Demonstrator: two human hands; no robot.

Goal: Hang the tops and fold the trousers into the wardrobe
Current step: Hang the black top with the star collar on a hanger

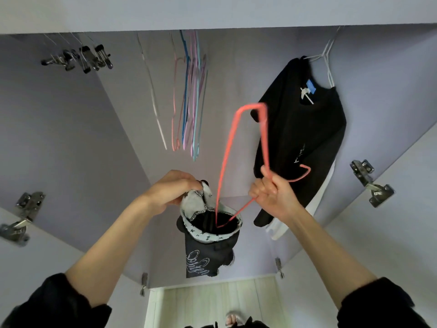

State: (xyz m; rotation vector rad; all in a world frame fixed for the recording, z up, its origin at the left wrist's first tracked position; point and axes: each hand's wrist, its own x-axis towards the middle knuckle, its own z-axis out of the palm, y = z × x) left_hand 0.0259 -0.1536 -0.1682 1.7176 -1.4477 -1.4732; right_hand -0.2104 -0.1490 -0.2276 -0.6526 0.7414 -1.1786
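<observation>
With the left hand [175, 189] pinching the dark top's [208, 249] collar, the right hand [272, 192], gripping the pink hanger [238, 138], should feed its lower corner (already inside the neck) towards one shoulder.

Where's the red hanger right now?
Head view, centre: the red hanger is gripped by the right hand, one end poked into the neck of the dark top held by the left hand.
</observation>
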